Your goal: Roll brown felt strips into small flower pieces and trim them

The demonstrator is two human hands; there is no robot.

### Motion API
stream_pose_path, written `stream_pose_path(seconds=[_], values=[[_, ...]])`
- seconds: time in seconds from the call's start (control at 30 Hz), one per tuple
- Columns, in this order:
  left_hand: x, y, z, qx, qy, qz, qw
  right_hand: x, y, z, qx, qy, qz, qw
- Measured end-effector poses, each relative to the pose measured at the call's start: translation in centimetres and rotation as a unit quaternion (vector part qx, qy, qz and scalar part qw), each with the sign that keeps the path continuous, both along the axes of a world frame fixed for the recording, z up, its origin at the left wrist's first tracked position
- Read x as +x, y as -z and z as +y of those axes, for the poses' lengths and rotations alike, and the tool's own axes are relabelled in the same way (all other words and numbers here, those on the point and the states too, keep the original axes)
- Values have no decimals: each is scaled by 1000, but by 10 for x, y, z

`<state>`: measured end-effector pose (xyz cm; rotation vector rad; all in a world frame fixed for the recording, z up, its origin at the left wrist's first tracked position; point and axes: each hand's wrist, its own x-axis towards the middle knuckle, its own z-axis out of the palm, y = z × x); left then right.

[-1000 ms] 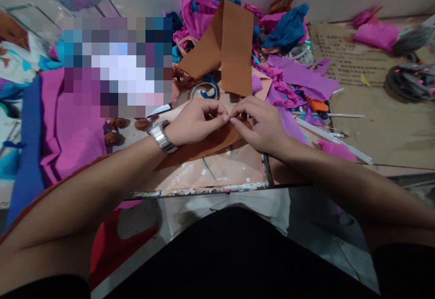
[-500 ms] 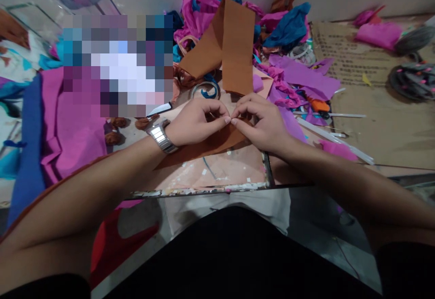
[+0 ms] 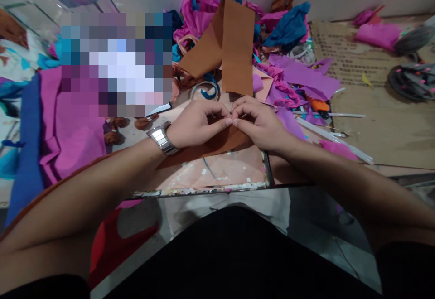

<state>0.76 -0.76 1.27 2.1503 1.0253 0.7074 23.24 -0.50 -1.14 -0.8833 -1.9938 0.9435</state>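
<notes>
My left hand [image 3: 202,122], with a metal watch [image 3: 163,139] on its wrist, is closed in a pinch at the upper edge of a brown crepe paper strip [image 3: 217,144]. Thumb to thumb with it, my right hand [image 3: 260,122] pinches the same edge, its fingers curled. The strip trails left under my left forearm. Exactly how the edge lies between the fingertips is hidden. Just beyond the hands lies a wider folded piece of brown crepe paper [image 3: 238,45].
A tape roll [image 3: 205,91] and a blade [image 3: 159,108] lie behind my left hand. Small brown paper rolls [image 3: 118,122] sit left. Pink paper [image 3: 73,131], purple scraps [image 3: 302,74] and white sticks [image 3: 336,140] surround the work spot. Cardboard [image 3: 380,118] covers the right side.
Both hands stay at nearly the same spot. The pinching fingertips have shifted very slightly, and the right fingers have curled a little closer to the left thumb.
</notes>
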Motion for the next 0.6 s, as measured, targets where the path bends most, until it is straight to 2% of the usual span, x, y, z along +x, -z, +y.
stream_pose_path(seconds=[0.27, 0.47, 0.6], values=[[2, 0, -5, 20, -2, -1, 1000, 0, 5, 4, -23, -31, -11, 999], [-2, 0, -1, 8, -25, 2, 1000, 0, -2, 1, -60, 9, 7, 998], [-3, 2, 0, 14, -16, 8, 1000, 1, -3, 1, -41, 20, -2, 999]])
